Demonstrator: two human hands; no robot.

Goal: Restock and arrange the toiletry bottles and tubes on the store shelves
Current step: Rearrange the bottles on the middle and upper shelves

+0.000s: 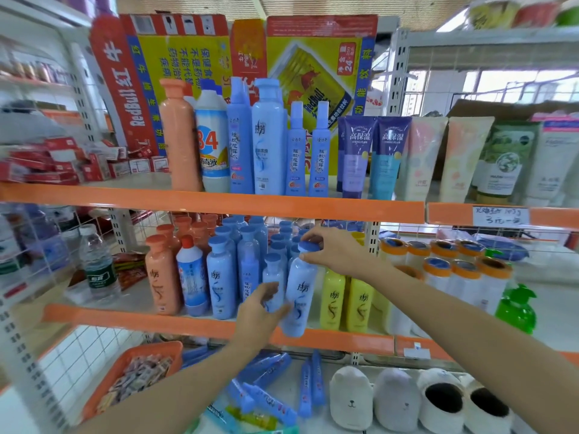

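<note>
- A pale blue plastic shampoo bottle with a darker blue round cap [297, 296] leans at the front of the middle shelf, its base at the orange shelf edge strip [125, 317].
- The right hand [332, 249] grips the bottle at the cap and neck, fingers curled over the top and thumb beneath the cap.
- The left hand [260, 308] wraps the bottle's lower body from the left, fingers partly curled round it.
- Just left of the tilted bottle, a cluster of upright blue bottles [238, 264] fills the shelf several rows deep.
- Further left of it stand a white-and-blue bottle with a red cap [192, 277] and peach-coloured bottles with matching caps [161, 274].
- Just right of the tilted bottle stand two yellow plastic bottles [344, 302].
- Well right of it sit white canisters with orange rims [451, 270] and a bright green pump bottle [517, 308].
- On the shelf above the bottle, a tall peach bottle [180, 136], blue bottles [269, 136] and upright purple and teal tubes [372, 155] stand in a row before a flattened red and yellow cardboard carton [219, 54].
- Below the bottle lie loose blue tubes [282, 386] and, to their right, plush slippers [398, 399].
- A clear water bottle with a green label [98, 264] stands far left of the tilted bottle.
</note>
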